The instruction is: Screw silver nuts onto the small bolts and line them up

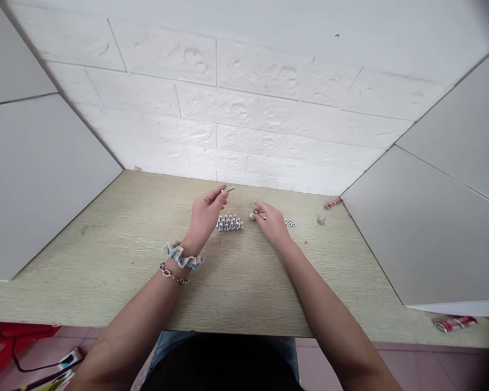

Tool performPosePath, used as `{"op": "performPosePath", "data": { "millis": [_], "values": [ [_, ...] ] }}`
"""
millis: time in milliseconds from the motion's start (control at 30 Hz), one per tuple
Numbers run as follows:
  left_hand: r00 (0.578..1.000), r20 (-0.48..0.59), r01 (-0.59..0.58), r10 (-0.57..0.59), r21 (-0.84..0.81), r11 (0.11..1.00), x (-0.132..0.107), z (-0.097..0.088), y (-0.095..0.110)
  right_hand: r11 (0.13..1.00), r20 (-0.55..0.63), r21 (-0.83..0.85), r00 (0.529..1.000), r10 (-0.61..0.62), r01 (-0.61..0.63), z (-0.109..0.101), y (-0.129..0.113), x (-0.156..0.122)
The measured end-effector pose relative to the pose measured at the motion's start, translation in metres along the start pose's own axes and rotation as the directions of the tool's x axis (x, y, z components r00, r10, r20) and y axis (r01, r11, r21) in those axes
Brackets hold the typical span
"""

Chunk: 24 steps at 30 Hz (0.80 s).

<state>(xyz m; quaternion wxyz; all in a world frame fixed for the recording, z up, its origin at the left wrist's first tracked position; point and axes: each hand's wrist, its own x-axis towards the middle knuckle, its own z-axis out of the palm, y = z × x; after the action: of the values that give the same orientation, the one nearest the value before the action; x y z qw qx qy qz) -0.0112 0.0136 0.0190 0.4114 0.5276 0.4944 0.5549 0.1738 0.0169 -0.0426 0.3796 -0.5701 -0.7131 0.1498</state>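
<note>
A pale wood-grain tabletop (244, 288) meets a white brick-pattern wall (215, 98). The left hand (206, 214) holds a steel bolt (228, 189) in a fingertip grip; the right hand (271, 222) pinches a nut (255, 216). Between them stand upright bolts (230, 223), with loose nuts (289, 222) just beyond the right hand.

I'm getting a bright, even feed: soft, diffuse light with no clear source washes the white brick wall (215, 103) and the surface (85, 271), and shadows stay faint. The wide lens bends the edges, a dark smudge dulls the top-right corner, and the small bolts (229, 223) look slightly soft.
</note>
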Motion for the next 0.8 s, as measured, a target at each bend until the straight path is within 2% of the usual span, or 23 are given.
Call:
{"op": "performPosePath", "data": {
  "millis": [300,633,800],
  "values": [
    [0.996,-0.043,0.066,-0.072,-0.135,0.989,0.0014,-0.0009,0.002,0.974,0.131,-0.228,0.991,0.02,0.01,-0.0022,-0.0077,-0.0014],
    [0.997,-0.015,0.067,-0.07,-0.153,0.986,-0.0008,-0.0005,0.0045,0.968,0.15,-0.251,0.988,0.03,0.009,-0.0001,-0.0093,-0.0029],
    [0.998,-0.014,0.055,-0.059,-0.216,0.975,0.0014,-0.0024,0.0009,0.967,0.145,-0.254,0.989,0.042,-0.004,-0.0005,-0.0086,-0.0028]
  ]
}}
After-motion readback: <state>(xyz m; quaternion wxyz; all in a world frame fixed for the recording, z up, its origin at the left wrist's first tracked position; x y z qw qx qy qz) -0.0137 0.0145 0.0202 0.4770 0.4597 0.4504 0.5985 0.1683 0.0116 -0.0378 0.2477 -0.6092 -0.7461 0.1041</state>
